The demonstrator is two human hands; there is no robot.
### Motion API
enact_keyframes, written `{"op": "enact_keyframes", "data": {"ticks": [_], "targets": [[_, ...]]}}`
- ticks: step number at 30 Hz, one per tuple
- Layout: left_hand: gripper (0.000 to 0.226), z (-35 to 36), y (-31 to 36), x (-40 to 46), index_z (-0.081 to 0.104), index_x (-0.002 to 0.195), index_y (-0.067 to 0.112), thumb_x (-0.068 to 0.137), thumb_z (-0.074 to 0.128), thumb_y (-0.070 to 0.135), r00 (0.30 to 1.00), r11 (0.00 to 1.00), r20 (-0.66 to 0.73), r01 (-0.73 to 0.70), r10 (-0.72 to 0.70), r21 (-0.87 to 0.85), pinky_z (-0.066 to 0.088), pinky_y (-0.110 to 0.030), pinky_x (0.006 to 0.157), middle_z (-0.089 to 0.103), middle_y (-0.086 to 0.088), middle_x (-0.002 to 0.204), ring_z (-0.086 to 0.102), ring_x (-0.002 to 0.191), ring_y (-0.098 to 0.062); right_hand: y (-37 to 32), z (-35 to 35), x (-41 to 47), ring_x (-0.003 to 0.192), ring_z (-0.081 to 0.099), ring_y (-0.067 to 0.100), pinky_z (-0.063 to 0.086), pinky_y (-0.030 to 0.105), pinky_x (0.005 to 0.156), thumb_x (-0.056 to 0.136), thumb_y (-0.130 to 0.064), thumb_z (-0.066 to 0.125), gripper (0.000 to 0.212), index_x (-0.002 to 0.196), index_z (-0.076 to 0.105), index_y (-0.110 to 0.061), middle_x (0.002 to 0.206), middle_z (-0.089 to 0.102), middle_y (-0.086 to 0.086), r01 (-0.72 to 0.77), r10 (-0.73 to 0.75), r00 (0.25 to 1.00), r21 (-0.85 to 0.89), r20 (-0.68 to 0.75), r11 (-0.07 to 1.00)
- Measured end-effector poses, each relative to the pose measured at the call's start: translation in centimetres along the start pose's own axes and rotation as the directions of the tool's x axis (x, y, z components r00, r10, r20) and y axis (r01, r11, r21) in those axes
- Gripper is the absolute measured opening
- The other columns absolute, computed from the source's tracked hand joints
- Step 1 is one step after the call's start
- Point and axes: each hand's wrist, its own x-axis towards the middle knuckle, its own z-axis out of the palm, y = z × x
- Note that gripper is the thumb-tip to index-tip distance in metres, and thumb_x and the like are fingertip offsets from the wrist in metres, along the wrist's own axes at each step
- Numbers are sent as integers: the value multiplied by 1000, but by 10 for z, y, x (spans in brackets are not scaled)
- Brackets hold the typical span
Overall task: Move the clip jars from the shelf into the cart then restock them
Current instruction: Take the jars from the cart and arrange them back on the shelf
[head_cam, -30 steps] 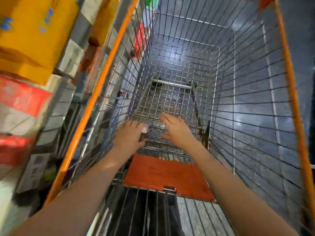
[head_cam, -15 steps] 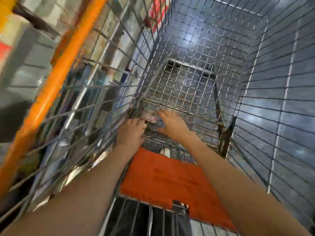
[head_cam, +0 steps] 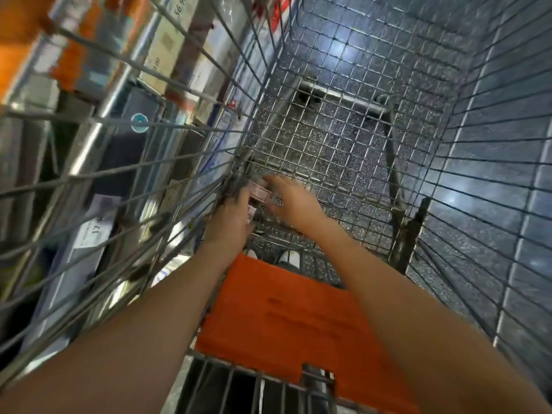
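Big wire cart [head_cam: 343,138] fills the view, basket floor bare mesh over speckled tile, orange flap [head_cam: 286,318] folded down at the near end. Shelves [head_cam: 98,94] run along the left, blurred through the bars, close enough for short trips. Both arms reach deep to the basket's near-left corner. Left hand [head_cam: 230,222] sits low by the side wall, fingers curled under; whether it grips anything, I cannot tell. Right hand [head_cam: 294,203] comes in from the other side, fingers fairly straight, touching a small jar [head_cam: 260,191] with a pinkish label. The jar sits between the two hands, down at the floor of the cart, probably steadied from both sides so it stands in the corner and doesn't roll.
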Motion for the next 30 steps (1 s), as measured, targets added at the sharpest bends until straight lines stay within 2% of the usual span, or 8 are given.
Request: {"op": "enact_keyframes", "data": {"ticks": [5, 8, 15, 18, 21, 24, 28, 30], "targets": [[55, 2, 3, 0, 32, 128, 17, 85, 65, 12, 999, 1000, -48, -2, 0, -29, 52, -41, 71, 58, -14, 108, 61, 93, -29, 10, -4, -9, 113, 54, 21, 51, 37, 81, 88, -25, 62, 56, 140, 39, -22, 129, 53, 1, -45, 45, 999, -37, 0, 998], [56, 0, 7, -5, 34, 129, 16, 83, 66, 11, 998, 1000, -55, -7, 6, -4, 44, -32, 67, 56, -14, 112, 58, 97, -29, 19, -8, -18, 106, 56, 22, 53, 37, 79, 86, -26, 65, 58, 138, 40, -21, 123, 53, 2, -72, 73, 997, -47, 12, 996], [65, -18, 27, -18, 31, 143, 21, 87, 62, 15, 1000, 999, 24, -1, 0, 50, 42, -38, 90, 38, -13, 134, 37, 124, -29, 25, -37, -41, 101, 59, 25, 46, 31, 72, 84, -30, 67, 59, 135, 41, -13, 130, 45, 6, -104, 112, 991, -106, 79, 989], [67, -30, 34, -21, 30, 145, 20, 86, 63, 15, 999, 999, 27, -29, 30, -15, 41, -40, 96, 32, -15, 136, 36, 126, -31, 20, -50, -48, 95, 58, 23, 44, 28, 69, 81, -28, 69, 58, 129, 41, -10, 130, 46, 9, -118, 123, 989, -66, 77, 991], [68, -46, 47, -24, 32, 144, 17, 84, 65, 14, 998, 994, 36, -45, 49, -104, 42, -40, 99, 29, -17, 136, 42, 122, -33, 11, -65, -54, 88, 56, 21, 42, 28, 66, 79, -21, 71, 52, 120, 41, -12, 117, 53, 8, -152, 151, 986, 3, 66, 988], [64, -66, 59, -33, 37, 139, 17, 82, 66, 10, 999, 979, -3, -52, 52, -195, 40, -28, 88, 26, -15, 135, 49, 111, -28, -1, -84, -62, 79, 58, 20, 53, 33, 64, 79, -17, 69, 43, 105, 36, -19, 102, 57, 3, -178, 175, 983, 56, 59, 982], [55, -94, 69, -50, 43, 129, 18, 80, 67, 10, 996, 967, -49, -81, 72, -242, 37, -25, 76, 28, -9, 121, 44, 91, -20, -17, -109, -75, 64, 52, 6, 38, 9, 45, 80, -12, 68, 40, 104, 36, -17, 95, 56, 1, -171, 167, 985, 149, 35, 974], [52, -109, 73, -59, 43, 125, 18, 80, 68, 12, 995, 971, -66, -93, 80, -219, 37, -26, 70, 27, -8, 120, 45, 87, -20, -27, -121, -81, 75, 52, 8, 42, 6, 58, 79, -15, 71, 41, 100, 36, -20, 103, 53, 2, -145, 148, 989, 152, -8, 978]]}}
